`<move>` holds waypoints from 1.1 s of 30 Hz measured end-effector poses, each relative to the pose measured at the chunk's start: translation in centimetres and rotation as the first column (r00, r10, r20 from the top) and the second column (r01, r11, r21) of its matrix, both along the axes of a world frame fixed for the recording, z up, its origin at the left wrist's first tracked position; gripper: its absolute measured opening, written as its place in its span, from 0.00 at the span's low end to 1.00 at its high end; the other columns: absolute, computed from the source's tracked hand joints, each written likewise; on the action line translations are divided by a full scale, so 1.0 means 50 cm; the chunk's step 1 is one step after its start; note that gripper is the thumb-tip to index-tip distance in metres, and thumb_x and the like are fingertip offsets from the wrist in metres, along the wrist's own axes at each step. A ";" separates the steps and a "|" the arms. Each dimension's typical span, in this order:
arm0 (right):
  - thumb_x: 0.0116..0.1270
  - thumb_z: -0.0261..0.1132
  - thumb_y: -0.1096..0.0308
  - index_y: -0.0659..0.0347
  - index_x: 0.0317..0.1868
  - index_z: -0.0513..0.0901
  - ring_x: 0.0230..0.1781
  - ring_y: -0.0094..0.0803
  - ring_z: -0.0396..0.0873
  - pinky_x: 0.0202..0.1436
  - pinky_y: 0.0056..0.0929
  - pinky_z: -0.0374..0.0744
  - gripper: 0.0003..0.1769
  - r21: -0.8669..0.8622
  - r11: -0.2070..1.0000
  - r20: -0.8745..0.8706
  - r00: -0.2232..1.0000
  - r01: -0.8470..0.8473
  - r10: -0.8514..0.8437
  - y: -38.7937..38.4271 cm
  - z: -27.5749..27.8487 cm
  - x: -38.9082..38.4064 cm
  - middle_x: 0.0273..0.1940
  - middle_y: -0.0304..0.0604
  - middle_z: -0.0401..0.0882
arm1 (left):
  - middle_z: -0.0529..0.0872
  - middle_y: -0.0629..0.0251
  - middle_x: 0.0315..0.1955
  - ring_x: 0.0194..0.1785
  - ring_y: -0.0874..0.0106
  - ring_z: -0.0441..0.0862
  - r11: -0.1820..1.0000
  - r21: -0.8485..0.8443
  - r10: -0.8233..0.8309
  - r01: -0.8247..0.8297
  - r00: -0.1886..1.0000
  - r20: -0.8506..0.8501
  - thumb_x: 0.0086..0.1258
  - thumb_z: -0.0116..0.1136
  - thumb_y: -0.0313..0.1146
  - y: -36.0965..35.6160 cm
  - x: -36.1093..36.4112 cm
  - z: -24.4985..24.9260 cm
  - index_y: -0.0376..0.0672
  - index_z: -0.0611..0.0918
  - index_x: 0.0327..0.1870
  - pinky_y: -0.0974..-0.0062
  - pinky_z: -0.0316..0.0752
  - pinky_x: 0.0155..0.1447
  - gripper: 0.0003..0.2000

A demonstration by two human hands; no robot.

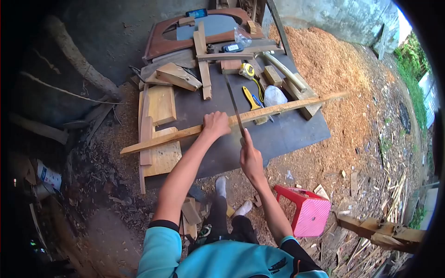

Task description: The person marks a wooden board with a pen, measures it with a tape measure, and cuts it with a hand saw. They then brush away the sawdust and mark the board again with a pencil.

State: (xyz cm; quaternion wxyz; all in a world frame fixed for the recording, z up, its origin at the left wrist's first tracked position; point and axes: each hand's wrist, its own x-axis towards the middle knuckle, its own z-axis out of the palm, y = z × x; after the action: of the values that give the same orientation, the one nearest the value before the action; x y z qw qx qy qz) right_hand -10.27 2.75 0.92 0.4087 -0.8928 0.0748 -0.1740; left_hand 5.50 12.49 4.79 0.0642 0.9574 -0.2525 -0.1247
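Note:
A long, narrow wooden strip (287, 107) lies slantwise across the dark worktable (218, 157), both ends reaching past its sides. My left hand (216, 124) is closed around the strip left of its middle. In my right hand (251, 160) is a handsaw, index finger stretched along it; its handle is hidden by my fingers. The thin saw blade (233, 102) points away from me and crosses the strip just right of my left hand. How deep the teeth sit in the wood cannot be seen. Beyond the strip lie a yellow-handled brush (250, 98) and a tape measure (247, 70).
Wood blocks (178, 76) and boards (161, 105) cover the table's left side. A phone (232, 47) and a clear bag (275, 96) lie farther back. A red plastic stool (310, 213) stands at front right. Sawdust (320, 69) is heaped behind the table's right side.

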 end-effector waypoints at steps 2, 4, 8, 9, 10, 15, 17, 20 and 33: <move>0.60 0.52 0.75 0.53 0.69 0.56 0.25 0.53 0.78 0.29 0.50 0.73 0.34 -0.036 0.999 -0.015 1.000 0.010 -0.011 0.012 -0.003 0.045 0.24 0.57 0.77 | 0.84 0.47 0.32 0.39 0.52 0.83 0.999 -0.033 0.030 -0.029 0.999 0.018 0.48 0.61 0.35 0.003 -0.001 -0.007 0.38 0.85 0.31 0.60 0.78 0.45 0.12; 0.60 0.52 0.75 0.53 0.69 0.56 0.24 0.54 0.77 0.29 0.50 0.73 0.35 -0.057 0.998 -0.033 0.999 0.026 -0.028 0.017 -0.011 0.064 0.24 0.57 0.77 | 0.84 0.47 0.32 0.40 0.52 0.83 0.997 -0.047 0.056 -0.055 0.998 0.016 0.49 0.61 0.34 0.000 -0.007 -0.007 0.38 0.85 0.32 0.60 0.78 0.46 0.12; 0.60 0.53 0.75 0.53 0.69 0.55 0.23 0.54 0.77 0.27 0.50 0.73 0.35 -0.071 0.997 -0.025 0.999 0.022 -0.024 0.017 -0.014 0.070 0.22 0.57 0.77 | 0.84 0.47 0.32 0.40 0.52 0.83 0.997 -0.041 0.063 -0.063 0.998 -0.004 0.49 0.60 0.33 0.000 -0.010 0.001 0.37 0.85 0.31 0.60 0.78 0.46 0.11; 0.60 0.53 0.74 0.54 0.69 0.55 0.22 0.54 0.77 0.27 0.50 0.73 0.35 -0.062 0.998 -0.005 1.000 0.016 -0.017 0.019 -0.011 0.069 0.22 0.57 0.77 | 0.84 0.47 0.32 0.40 0.52 0.83 0.997 -0.040 0.064 -0.064 0.998 -0.005 0.49 0.60 0.33 0.001 -0.010 0.003 0.37 0.85 0.31 0.60 0.78 0.46 0.11; 0.60 0.53 0.75 0.54 0.70 0.55 0.22 0.54 0.77 0.27 0.49 0.73 0.36 -0.077 0.997 -0.017 1.000 0.015 -0.016 0.021 -0.008 0.063 0.22 0.57 0.77 | 0.84 0.47 0.32 0.40 0.52 0.83 0.997 -0.040 0.062 -0.062 0.998 -0.009 0.49 0.60 0.32 0.000 -0.012 0.003 0.37 0.85 0.31 0.60 0.78 0.46 0.11; 0.55 0.55 0.78 0.52 0.72 0.50 0.20 0.52 0.75 0.25 0.48 0.72 0.43 -0.111 0.992 -0.295 0.955 -0.064 0.029 0.030 0.035 -0.172 0.20 0.56 0.75 | 0.84 0.46 0.32 0.40 0.52 0.83 0.997 -0.049 0.062 -0.062 0.998 -0.008 0.48 0.59 0.30 -0.001 -0.020 0.008 0.36 0.85 0.30 0.60 0.78 0.46 0.10; 0.55 0.55 0.78 0.53 0.72 0.50 0.20 0.51 0.74 0.25 0.48 0.71 0.43 -0.064 0.996 -0.322 0.946 -0.064 0.039 0.028 0.062 -0.212 0.20 0.55 0.74 | 0.84 0.46 0.33 0.40 0.52 0.83 0.995 -0.061 0.078 -0.076 0.997 0.029 0.48 0.58 0.30 -0.006 0.000 0.016 0.36 0.85 0.31 0.60 0.78 0.46 0.10; 0.57 0.51 0.82 0.54 0.71 0.54 0.20 0.52 0.72 0.26 0.46 0.70 0.39 -0.123 0.991 -0.136 0.990 -0.058 0.041 0.013 0.016 -0.063 0.22 0.59 0.73 | 0.84 0.47 0.33 0.41 0.52 0.83 0.994 -0.072 0.085 -0.085 0.996 0.002 0.49 0.59 0.31 -0.003 -0.027 0.007 0.36 0.85 0.31 0.60 0.77 0.47 0.10; 0.56 0.51 0.82 0.58 0.71 0.52 0.18 0.47 0.73 0.24 0.46 0.71 0.40 -0.099 0.992 -0.071 0.995 -0.083 0.076 0.008 -0.030 0.017 0.25 0.59 0.76 | 0.85 0.48 0.32 0.41 0.56 0.84 0.994 -0.074 0.088 -0.085 0.996 0.030 0.47 0.58 0.28 0.001 -0.019 -0.016 0.37 0.85 0.31 0.62 0.77 0.47 0.10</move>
State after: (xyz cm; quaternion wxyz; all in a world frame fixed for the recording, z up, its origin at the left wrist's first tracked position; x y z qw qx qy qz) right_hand -9.43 3.17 -0.59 0.3667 -0.9200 0.0441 -0.1309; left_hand 4.56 12.52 3.97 0.1000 0.9664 -0.2162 -0.0968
